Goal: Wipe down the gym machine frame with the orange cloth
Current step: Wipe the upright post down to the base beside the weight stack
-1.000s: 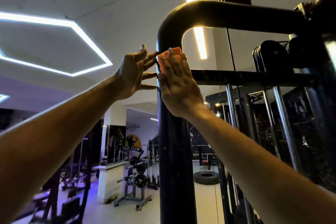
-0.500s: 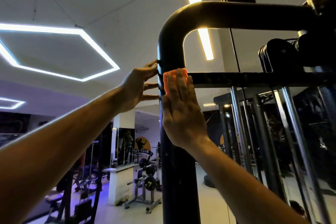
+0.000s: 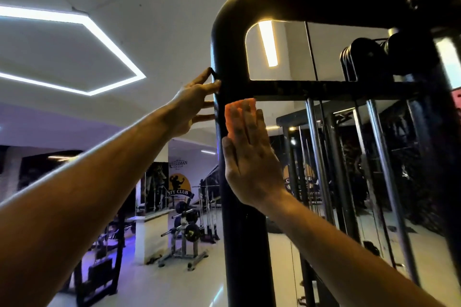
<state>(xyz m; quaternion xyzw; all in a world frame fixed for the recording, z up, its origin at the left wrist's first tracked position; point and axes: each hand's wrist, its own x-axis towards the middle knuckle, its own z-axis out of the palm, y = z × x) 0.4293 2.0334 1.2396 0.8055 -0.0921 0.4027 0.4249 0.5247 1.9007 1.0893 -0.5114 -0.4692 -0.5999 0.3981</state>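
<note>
The gym machine frame is a thick black upright post that bends at the top into a horizontal tube. My right hand lies flat on the front of the post just below a black crossbar, its straight fingers pressing the orange cloth onto the metal. Only the cloth's top edge and left side show around my fingers. My left hand rests against the post's left side at crossbar height, fingers straight and spread, the tips touching the tube.
Steel guide rods and black pulleys stand to the right behind the post. Farther back on the left are a white pillar, a barbell rack with plates and a glossy floor. Lit ceiling strips hang overhead.
My right hand has slid the orange cloth down the post, from near the bend to below the crossbar. My left hand has stayed against the post's left side.
</note>
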